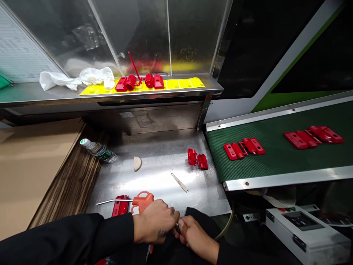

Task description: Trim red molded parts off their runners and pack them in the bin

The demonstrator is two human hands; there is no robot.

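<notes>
Your left hand (157, 221) is curling closed over the handle of the orange air gun (142, 201), its fingers mostly hiding beneath the knuckles. Your right hand (197, 237) is meeting it at the front edge of the bench (154, 173), thumb and fingers pinching a small dark piece (178, 227) that is showing too little to identify. The gun's thin metal nozzle (114, 201) is pointing left, crossing in front of a red part (120, 207) that is lying on the bench; you cannot tell whether they are touching. Farther back, a flat metal tool (179, 182) is lying near a second red part (197, 159), while a pale half-round piece (137, 163) is resting near a leaning-looking, tipped-over bottle (99, 151). On your right, more red moldings (244, 148) are sitting on the green belt (270, 158).
</notes>
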